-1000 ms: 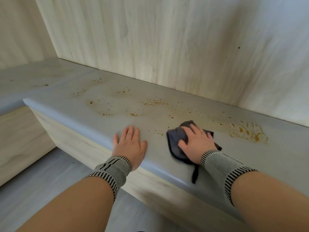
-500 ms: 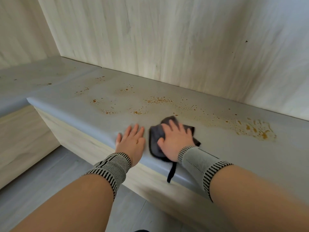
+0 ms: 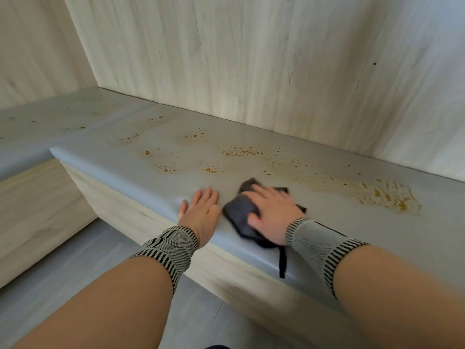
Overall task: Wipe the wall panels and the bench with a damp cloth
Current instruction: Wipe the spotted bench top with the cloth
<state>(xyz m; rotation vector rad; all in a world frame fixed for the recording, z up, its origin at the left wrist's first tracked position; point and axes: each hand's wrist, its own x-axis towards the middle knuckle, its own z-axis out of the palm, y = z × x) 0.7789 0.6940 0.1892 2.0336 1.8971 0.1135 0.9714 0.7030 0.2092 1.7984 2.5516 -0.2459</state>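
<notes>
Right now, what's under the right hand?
A dark cloth, pressed flat onto the grey bench by the right hand; a strap of it hangs over the front edge. The bench surface beneath the cloth is covered, so any stains there can't be seen.

head view, looking down, bench (image 3: 105,157) apparently near

1. Tabletop (image 3: 327,212) ahead of my hands runs bare except for orange spatter (image 3: 392,195); nothing standing on it.
2. Wall panel (image 3: 276,71) closes off the back edge.
3. My left hand (image 3: 200,214) lies flat just beside the cloth (image 3: 239,212), blocking leftward passage.
4. Side wall (image 3: 37,46) bounds the far-left corner.
</notes>
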